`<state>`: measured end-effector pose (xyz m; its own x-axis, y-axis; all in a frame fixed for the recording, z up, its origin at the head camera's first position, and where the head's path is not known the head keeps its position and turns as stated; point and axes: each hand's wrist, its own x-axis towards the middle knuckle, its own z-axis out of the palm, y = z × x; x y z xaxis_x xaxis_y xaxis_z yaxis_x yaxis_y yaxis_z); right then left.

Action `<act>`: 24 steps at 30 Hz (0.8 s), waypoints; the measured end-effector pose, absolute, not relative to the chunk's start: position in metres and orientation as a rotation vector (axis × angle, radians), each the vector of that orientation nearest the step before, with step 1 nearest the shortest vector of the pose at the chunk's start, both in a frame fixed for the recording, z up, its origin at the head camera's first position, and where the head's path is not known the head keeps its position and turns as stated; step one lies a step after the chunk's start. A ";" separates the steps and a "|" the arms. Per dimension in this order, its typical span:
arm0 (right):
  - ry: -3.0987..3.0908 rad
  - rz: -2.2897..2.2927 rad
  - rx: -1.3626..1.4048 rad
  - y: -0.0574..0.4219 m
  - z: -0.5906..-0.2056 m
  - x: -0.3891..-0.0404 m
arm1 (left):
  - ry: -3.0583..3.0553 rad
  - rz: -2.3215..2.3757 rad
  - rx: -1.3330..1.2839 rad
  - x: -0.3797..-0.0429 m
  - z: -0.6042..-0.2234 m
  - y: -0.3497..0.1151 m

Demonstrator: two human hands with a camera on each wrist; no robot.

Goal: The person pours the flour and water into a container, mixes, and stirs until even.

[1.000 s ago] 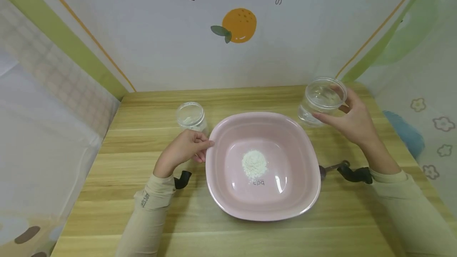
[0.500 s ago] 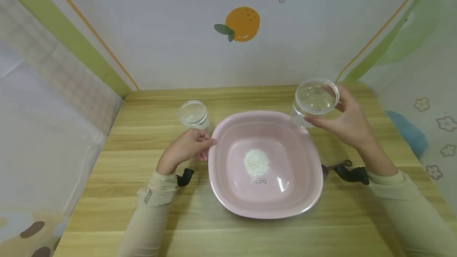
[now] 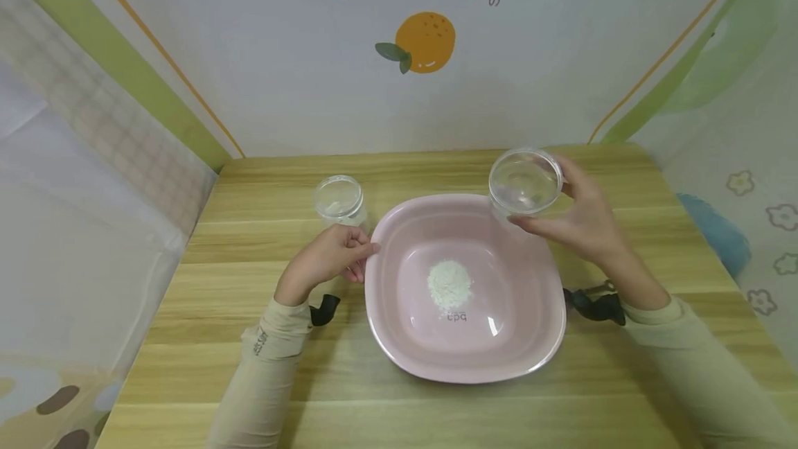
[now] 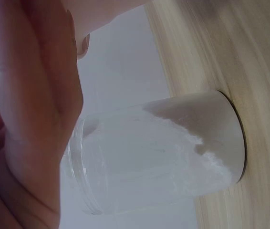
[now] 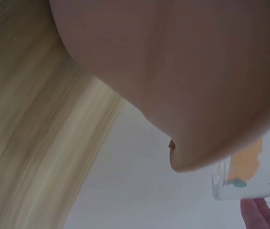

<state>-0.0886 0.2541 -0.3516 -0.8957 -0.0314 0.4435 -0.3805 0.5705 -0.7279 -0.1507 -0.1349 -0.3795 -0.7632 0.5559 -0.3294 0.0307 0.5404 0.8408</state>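
A pink plastic basin (image 3: 408, 338) sits on the table, holding a small mound of white powder (image 3: 449, 285). My left hand (image 3: 325, 256) pinches the basin's left rim between thumb and fingers. Just behind that hand stands a clear open jar (image 3: 339, 198); the left wrist view shows white powder inside this upright jar (image 4: 163, 152). Over the basin's back right rim, my right hand (image 3: 582, 220) grips a wider clear jar (image 3: 525, 182) with clear liquid in it. From the right wrist, the basin's pink wall (image 5: 173, 71) partly covers the held jar (image 5: 249, 171).
A dark spoon's handle (image 3: 602, 287) shows to the right of the basin, mostly hidden by the black wrist strap (image 3: 592, 307). The wood-grain table (image 3: 249, 241) ends at a printed cloth (image 3: 299, 89) behind, with more cloth on both sides.
My right hand has lifted the jar of clear liquid and carried it left, from beside the basin to over its back right rim. The left hand keeps its hold on the basin.
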 end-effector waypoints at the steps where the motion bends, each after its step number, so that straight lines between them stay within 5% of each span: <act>1: -2.420 1.252 0.349 0.253 -0.352 -0.089 | 2.199 1.183 0.478 -0.151 -0.380 -0.135; 24: -2.314 1.073 0.543 0.252 -0.365 -0.101 | 2.191 1.194 0.492 -0.152 -0.381 -0.135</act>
